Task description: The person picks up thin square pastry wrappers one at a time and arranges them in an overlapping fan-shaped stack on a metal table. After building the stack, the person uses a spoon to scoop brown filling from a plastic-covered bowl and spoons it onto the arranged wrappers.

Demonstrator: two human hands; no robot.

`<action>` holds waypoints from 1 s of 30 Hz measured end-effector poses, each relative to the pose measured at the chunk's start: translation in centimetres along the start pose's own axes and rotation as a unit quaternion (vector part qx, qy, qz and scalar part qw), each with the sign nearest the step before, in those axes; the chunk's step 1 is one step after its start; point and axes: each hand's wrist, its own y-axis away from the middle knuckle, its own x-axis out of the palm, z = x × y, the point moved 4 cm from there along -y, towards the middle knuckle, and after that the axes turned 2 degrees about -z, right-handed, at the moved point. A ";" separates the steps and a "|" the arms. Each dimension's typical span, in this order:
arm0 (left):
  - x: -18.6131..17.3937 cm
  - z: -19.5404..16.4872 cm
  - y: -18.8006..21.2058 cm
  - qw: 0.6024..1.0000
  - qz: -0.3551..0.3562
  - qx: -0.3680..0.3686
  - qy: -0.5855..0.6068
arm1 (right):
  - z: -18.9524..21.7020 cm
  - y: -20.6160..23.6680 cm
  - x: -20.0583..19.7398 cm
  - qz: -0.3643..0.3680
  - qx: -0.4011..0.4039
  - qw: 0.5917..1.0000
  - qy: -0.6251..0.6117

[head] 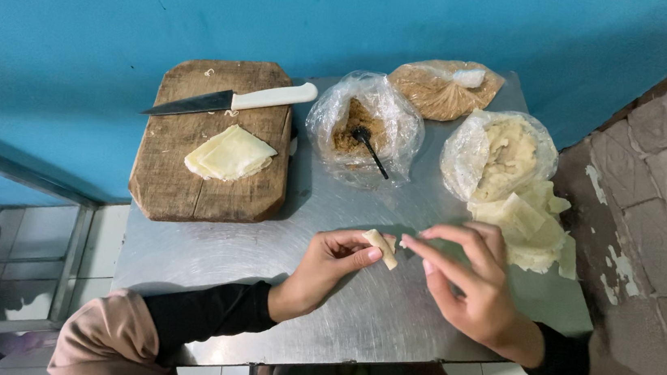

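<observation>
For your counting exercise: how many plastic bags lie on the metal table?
3. One open bag of brown filling with a black spoon sits centre; one closed bag of brown crumbs lies behind it; one open bag of pale dough stands right. None seem hidden.

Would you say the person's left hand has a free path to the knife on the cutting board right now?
Probably not at once: the left hand is pinching a small dough roll. Otherwise bare tabletop and board lie between it and the knife, whose white handle points right.
</observation>
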 end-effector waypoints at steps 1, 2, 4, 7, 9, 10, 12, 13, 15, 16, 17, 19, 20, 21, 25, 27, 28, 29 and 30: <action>0.0 0.0 0.0 1.000 0.001 0.000 0.001 | -0.4 -0.1 0.3 -0.013 0.001 1.000 -0.012; 0.1 -0.1 0.0 1.000 0.002 0.000 0.002 | -0.9 -0.3 0.4 -0.026 0.002 0.999 -0.024; 0.2 -0.2 0.1 1.000 0.004 0.002 0.001 | -2.1 -0.6 -0.2 -0.056 -0.007 0.998 0.009; 0.5 -0.4 0.2 1.000 0.008 0.011 -0.005 | -5.0 -1.9 -2.3 -0.094 -0.020 0.984 0.153; 0.5 -0.5 0.3 1.000 0.018 0.019 -0.007 | -6.8 -3.0 -3.2 -0.102 -0.002 0.960 0.259; 0.6 -0.6 0.2 0.999 0.025 0.024 -0.002 | -7.3 -3.2 -3.0 -0.098 0.012 0.959 0.265; 0.7 -0.8 0.3 0.999 0.037 0.033 0.011 | -7.9 -3.4 -2.4 -0.090 0.042 0.956 0.275; 0.7 -0.8 0.4 0.999 0.037 0.032 0.015 | -8.1 -3.5 -2.1 -0.069 0.044 0.955 0.286; 0.8 -0.7 0.3 0.998 0.038 0.032 0.025 | -8.3 -4.0 -1.3 -0.027 0.045 0.951 0.306; 0.7 -0.6 0.3 0.998 0.036 0.029 0.029 | -8.1 -3.9 -1.1 -0.009 0.044 0.949 0.312; 0.7 -0.6 0.2 0.998 0.035 0.027 0.032 | -7.7 -3.6 -1.0 0.008 0.043 0.947 0.319; 0.6 -0.4 0.3 0.998 0.036 0.020 0.038 | -6.6 -3.0 -1.0 0.031 0.048 0.946 0.319; 0.5 -0.3 0.3 0.998 0.039 0.019 0.042 | -6.0 -2.7 -1.3 0.035 0.051 0.947 0.314; 0.5 -0.3 0.2 0.998 0.042 0.017 0.046 | -5.5 -2.7 -1.4 0.040 0.054 0.948 0.310; 0.5 -0.3 0.3 0.998 0.049 0.017 0.035 | -2.7 -2.9 -1.3 0.045 0.013 0.990 0.136; 0.6 -0.3 0.4 0.998 0.045 0.016 0.034 | -0.6 -2.4 -0.8 0.050 0.017 0.998 0.027; 0.7 -0.3 0.4 0.998 0.041 0.023 0.034 | 0.3 -2.2 -0.7 0.055 0.031 0.998 0.008; 0.6 -0.4 0.3 0.998 0.037 0.031 0.033 | 1.0 -2.1 -0.6 0.060 0.044 0.997 -0.011; 0.6 -0.5 0.2 0.998 0.034 0.040 0.032 | 1.5 -2.0 -0.6 0.064 0.057 0.996 -0.030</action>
